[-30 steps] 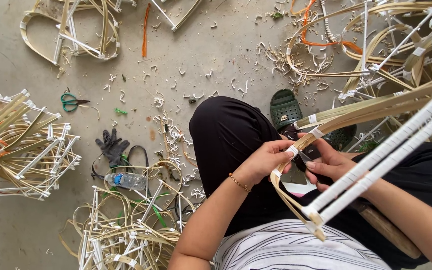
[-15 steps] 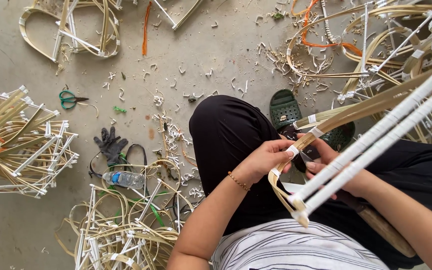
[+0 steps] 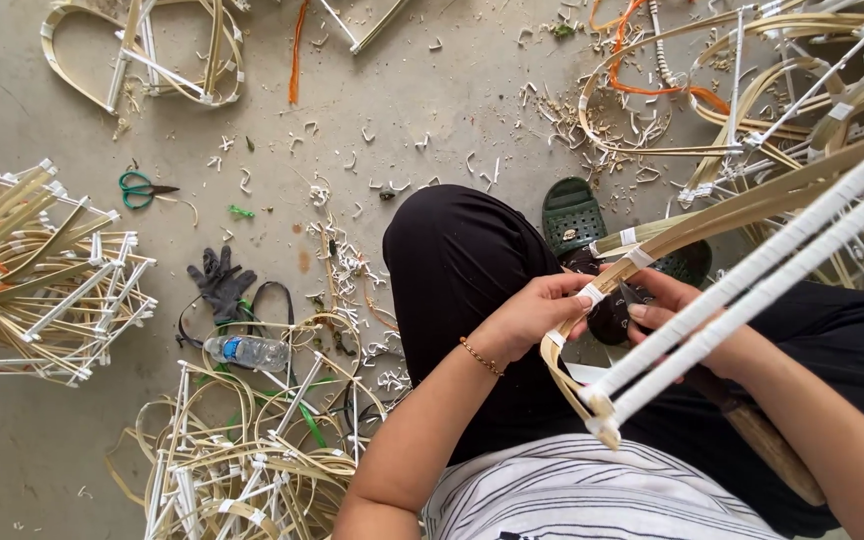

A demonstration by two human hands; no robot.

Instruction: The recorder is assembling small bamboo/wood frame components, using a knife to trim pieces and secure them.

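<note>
at far left, a stack of finished bamboo frames (image 3: 37, 280) bound with white tape lies on the grey concrete floor (image 3: 432, 90), with green-handled scissors (image 3: 142, 189) just beyond it. a dark work glove (image 3: 220, 282) and a small plastic water bottle (image 3: 247, 351) rest near a second heap of frames (image 3: 252, 460) at the bottom edge. white tape scraps and shavings are scattered across the floor.

at centre, a seated person in black trousers works over the lap. the left hand (image 3: 537, 315), a thin bracelet at its wrist, is closed around a bent bamboo strip frame (image 3: 652, 245) where white tape wraps a joint. the strip curls down below that hand and runs up to the right. the right hand (image 3: 682, 320) touches the same frame just beside the left, fingers curled on it; white-wrapped rods in front hide part of it, so how firmly it clamps cannot be told. a green sandal (image 3: 574, 215) shows beneath.

at right, more curved bamboo pieces (image 3: 782, 100) and an orange cord (image 3: 652, 80) lie piled.
</note>
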